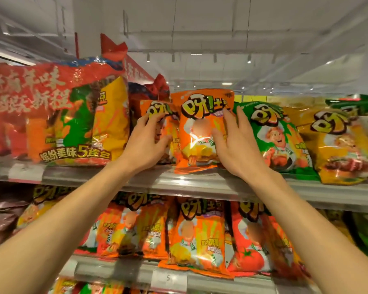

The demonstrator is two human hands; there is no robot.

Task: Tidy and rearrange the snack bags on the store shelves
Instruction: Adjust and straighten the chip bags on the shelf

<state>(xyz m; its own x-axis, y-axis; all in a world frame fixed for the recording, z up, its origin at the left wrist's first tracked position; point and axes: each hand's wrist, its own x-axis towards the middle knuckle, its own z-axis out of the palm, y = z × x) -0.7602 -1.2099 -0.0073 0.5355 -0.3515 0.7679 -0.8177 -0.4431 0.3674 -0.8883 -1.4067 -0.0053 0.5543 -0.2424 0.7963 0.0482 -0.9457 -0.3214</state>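
Hands (145, 143) (236, 145) apparently gripping orange bags (200, 132)

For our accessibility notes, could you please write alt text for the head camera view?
Two bare hands reach up to a store shelf: the right hand grips an upright orange snack bag, the left hand holds another orange bag beside it. A green bag stands to the right.
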